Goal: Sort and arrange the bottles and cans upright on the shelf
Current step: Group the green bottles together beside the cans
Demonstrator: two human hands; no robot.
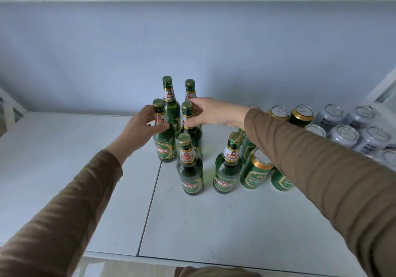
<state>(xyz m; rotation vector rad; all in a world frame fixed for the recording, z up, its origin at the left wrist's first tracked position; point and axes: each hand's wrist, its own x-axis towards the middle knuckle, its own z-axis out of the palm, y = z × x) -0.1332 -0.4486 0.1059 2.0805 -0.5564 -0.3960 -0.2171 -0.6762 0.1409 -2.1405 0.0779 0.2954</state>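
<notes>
Several green beer bottles stand upright on the white shelf (64, 159). My left hand (141, 128) curls round the neck of the left bottle (164, 146). My right hand (211, 111) reaches across, its thumb and fingers round the neck of the middle bottle (190, 130). Two bottles stand behind, one at the back left (171, 103) and one at the back right (190, 88). Two more stand in front, a front-middle bottle (189, 169) and a front-right bottle (227, 167). Green cans (256, 170) stand to the right, partly hidden by my right arm.
Silver-white cans (342, 135) stand grouped at the far right, with gold-topped green cans (300, 115) behind my right forearm. A seam (150, 208) splits the shelf board. The shelf's front edge (214, 262) runs along the bottom. A white frame post (381, 88) rises at the right.
</notes>
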